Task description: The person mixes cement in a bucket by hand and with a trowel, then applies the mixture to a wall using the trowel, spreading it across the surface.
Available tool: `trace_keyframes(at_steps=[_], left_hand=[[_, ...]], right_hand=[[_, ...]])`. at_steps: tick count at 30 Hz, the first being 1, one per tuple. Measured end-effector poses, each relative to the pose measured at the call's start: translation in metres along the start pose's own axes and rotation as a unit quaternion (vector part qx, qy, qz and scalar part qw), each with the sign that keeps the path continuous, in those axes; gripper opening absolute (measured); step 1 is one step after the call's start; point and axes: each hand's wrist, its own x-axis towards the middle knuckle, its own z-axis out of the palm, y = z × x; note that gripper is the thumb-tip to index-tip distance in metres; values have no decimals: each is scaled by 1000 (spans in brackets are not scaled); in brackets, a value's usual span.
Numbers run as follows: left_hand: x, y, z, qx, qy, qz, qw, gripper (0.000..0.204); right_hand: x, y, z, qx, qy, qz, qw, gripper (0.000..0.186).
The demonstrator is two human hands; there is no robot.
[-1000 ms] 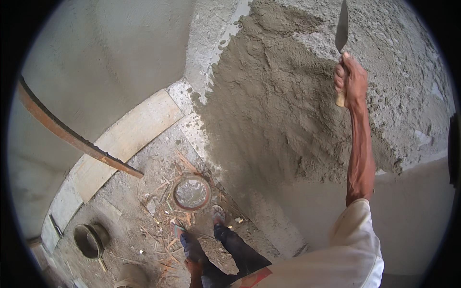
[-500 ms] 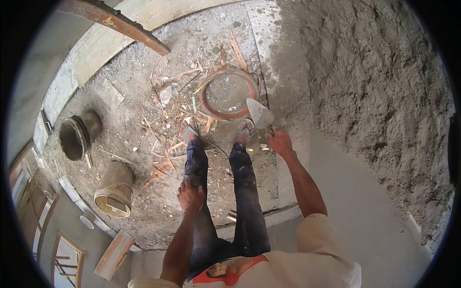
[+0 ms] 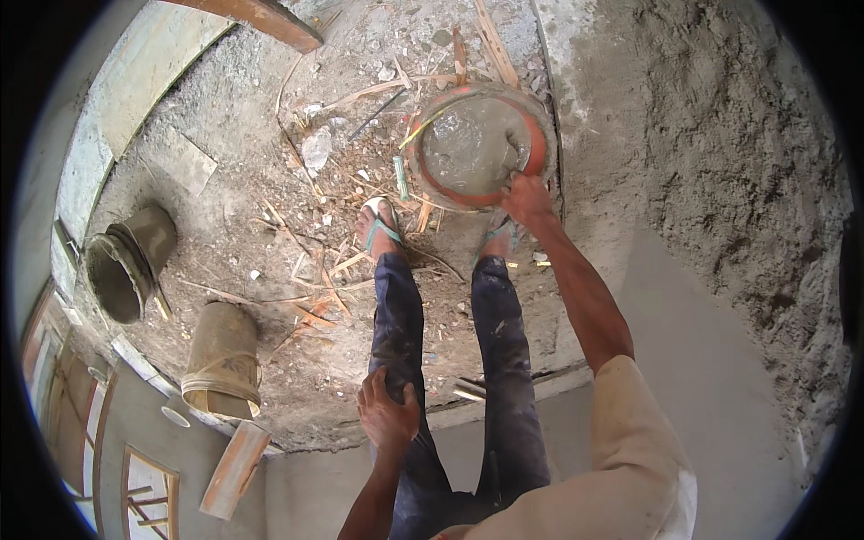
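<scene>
A round basin (image 3: 536,150) with an orange-red inner wall holds wet grey mortar (image 3: 468,135) in front of my feet. My right hand (image 3: 527,198) is closed at its near right rim, gripping a trowel. The trowel's blade is down in the mortar and mostly hidden; the mortar is furrowed beside it. My left hand (image 3: 389,412) lies on my left leg near the knee, fingers outstretched and holding nothing.
Two mortar-stained buckets, one dark-mouthed (image 3: 117,274) and one pale (image 3: 222,360), lie at the left. Wood splinters (image 3: 328,270) and rubble litter the ground. Rough wet mortar (image 3: 720,135) covers the right side. A wooden beam (image 3: 270,22) juts in at the top.
My right hand has moved forward, taking the trowel from beside the basin into the mortar. My left hand stays on my leg. The view has shifted, with the basin now higher and farther right.
</scene>
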Motion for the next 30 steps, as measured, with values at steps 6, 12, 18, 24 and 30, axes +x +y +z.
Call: trace_keyframes(at_steps=[6, 12, 18, 24, 30], left_hand=[[8, 1, -4, 11, 1, 13, 1000, 58], [5, 0, -4, 14, 14, 33, 999, 58], [1, 12, -1, 25, 11, 24, 999, 56], [-8, 31, -1, 21, 36, 43, 998, 55], [-34, 31, 17, 45, 30, -15, 998, 67]], right_hand=[[26, -13, 15, 109, 42, -28, 993, 33], [-3, -24, 19, 190, 80, -73, 976, 28], [-21, -5, 28, 323, 154, -88, 930, 32], [-53, 9, -20, 194, 184, -70, 961, 41], [-172, 14, -169, 145, 139, -110, 974, 38]])
